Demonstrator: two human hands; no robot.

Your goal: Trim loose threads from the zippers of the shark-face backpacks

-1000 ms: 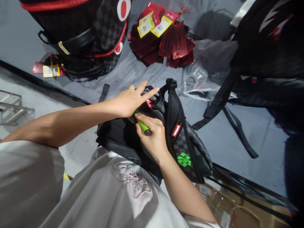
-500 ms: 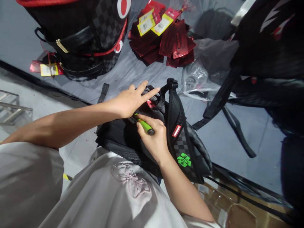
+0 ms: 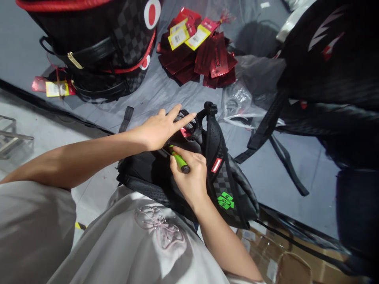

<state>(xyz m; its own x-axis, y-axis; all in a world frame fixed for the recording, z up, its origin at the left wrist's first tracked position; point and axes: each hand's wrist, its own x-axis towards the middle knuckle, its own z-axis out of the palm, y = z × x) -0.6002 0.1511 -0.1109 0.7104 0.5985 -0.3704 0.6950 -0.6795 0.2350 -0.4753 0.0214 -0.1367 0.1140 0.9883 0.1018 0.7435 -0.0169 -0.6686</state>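
Observation:
A black backpack (image 3: 142, 173) with a grey checkered side panel lies in front of me at the table edge, against my shirt. My right hand (image 3: 192, 173) is closed around a green tool (image 3: 179, 159) with a black end, slim like a marker or small handle. Its far tip points down at the bag's black fabric and is partly hidden by the fingers. Spread flat, my left hand (image 3: 161, 128) rests on the bag just above the tool, fingers apart near a black looped strap with a red patch. A padded shoulder strap (image 3: 213, 138) stands up right of both hands.
Red foil tags (image 3: 214, 59) with yellow labels lie in a pile beyond the hands. A red-trimmed checkered bag (image 3: 118, 55) stands at the upper left. Another black backpack (image 3: 340, 71) fills the right side, beside clear plastic (image 3: 239, 98). Cardboard boxes (image 3: 319, 272) sit below the table.
The whole view has shifted slightly. The green tool is tilted a little more steeply in my right hand; my left hand keeps its spread pose on the bag.

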